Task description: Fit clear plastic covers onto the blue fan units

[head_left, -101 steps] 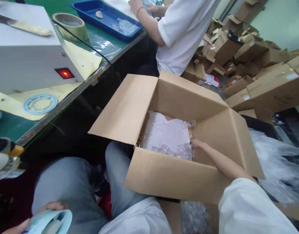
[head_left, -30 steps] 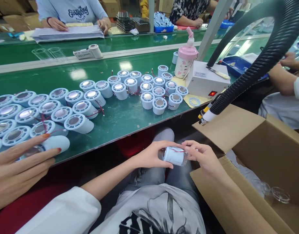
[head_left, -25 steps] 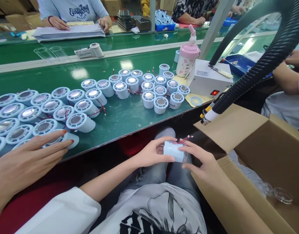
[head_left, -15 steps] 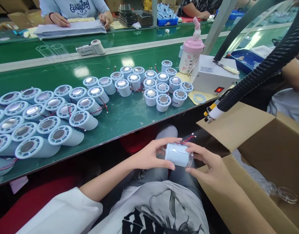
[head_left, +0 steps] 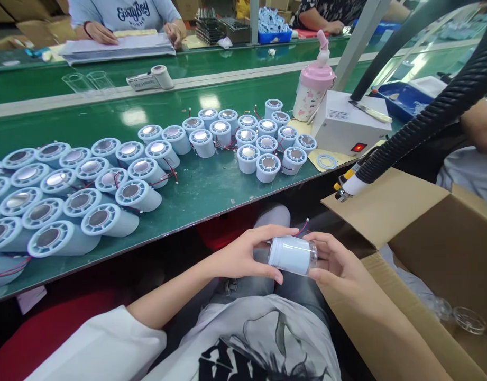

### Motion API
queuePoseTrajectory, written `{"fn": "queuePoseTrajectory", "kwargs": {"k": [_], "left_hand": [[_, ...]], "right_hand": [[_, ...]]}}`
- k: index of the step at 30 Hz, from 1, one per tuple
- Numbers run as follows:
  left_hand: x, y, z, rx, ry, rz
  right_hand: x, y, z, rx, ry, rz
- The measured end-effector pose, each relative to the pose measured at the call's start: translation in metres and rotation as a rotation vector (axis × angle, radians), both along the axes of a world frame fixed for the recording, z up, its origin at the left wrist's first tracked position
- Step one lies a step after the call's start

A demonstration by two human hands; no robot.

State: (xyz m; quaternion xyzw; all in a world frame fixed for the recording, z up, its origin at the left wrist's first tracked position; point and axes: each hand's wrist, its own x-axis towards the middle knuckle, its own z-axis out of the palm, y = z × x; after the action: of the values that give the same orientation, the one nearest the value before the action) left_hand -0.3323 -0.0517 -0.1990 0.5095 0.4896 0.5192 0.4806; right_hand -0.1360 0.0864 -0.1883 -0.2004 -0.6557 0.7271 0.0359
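Above my lap, a light-blue cylinder (head_left: pixel 291 255) lies on its side, with a clear plastic sleeve (head_left: pixel 312 256) around it that sticks out past its right end. My left hand (head_left: pixel 263 254) grips the cylinder's left end between thumb and fingers. At the right end my right hand (head_left: pixel 332 259) has its fingers and thumb closed about the clear sleeve. A thin red and dark wire (head_left: pixel 303 227) with a small white plug rises behind the cylinder. On the green bench (head_left: pixel 195 196) stand several similar light-blue cylinders (head_left: pixel 268 168) with round metal discs on top.
To my right is an open cardboard box (head_left: pixel 425 211) with clear plastic parts (head_left: pixel 469 320) inside. A black hose (head_left: pixel 421 127) with a nozzle hangs over it. A white device (head_left: pixel 350 124) and pink-lidded cup (head_left: pixel 314 90) stand on the bench. A co-worker (head_left: pixel 128 21) sits opposite.
The cylinder has turned a little in my hands, and less of its wire shows. The clear sleeve now reaches further along the cylinder, and my right fingers have shifted slightly right.
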Motion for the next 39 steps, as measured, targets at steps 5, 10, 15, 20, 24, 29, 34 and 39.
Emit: {"fn": "queuePoseTrajectory", "kwargs": {"k": [5,10,15,20,24,29,34,39], "left_hand": [[0.000,-0.001,0.000,0.025,0.015,-0.003],[-0.001,-0.002,-0.001,0.045,0.038,-0.012],[-0.004,-0.002,-0.001,0.091,0.081,-0.039],[-0.005,-0.002,0.000,0.111,0.095,-0.053],[-0.004,-0.002,0.000,0.118,0.086,-0.054],[-0.003,-0.003,-0.003,0.142,0.077,-0.054],[0.000,-0.005,0.001,0.115,0.111,-0.009],[0.005,-0.007,0.010,0.044,0.086,0.071]], "right_hand": [[-0.002,-0.001,0.003,-0.091,-0.069,-0.018],[-0.004,-0.003,-0.002,-0.171,-0.074,-0.061],[-0.008,-0.007,-0.009,-0.262,-0.102,-0.086],[-0.011,-0.010,-0.012,-0.365,-0.108,-0.075],[-0.014,-0.013,-0.013,-0.434,-0.133,-0.075],[-0.016,-0.015,-0.012,-0.570,-0.217,-0.050],[-0.018,-0.014,-0.012,-0.704,-0.249,0.012],[-0.014,-0.015,-0.017,-0.496,-0.142,0.030]]}}
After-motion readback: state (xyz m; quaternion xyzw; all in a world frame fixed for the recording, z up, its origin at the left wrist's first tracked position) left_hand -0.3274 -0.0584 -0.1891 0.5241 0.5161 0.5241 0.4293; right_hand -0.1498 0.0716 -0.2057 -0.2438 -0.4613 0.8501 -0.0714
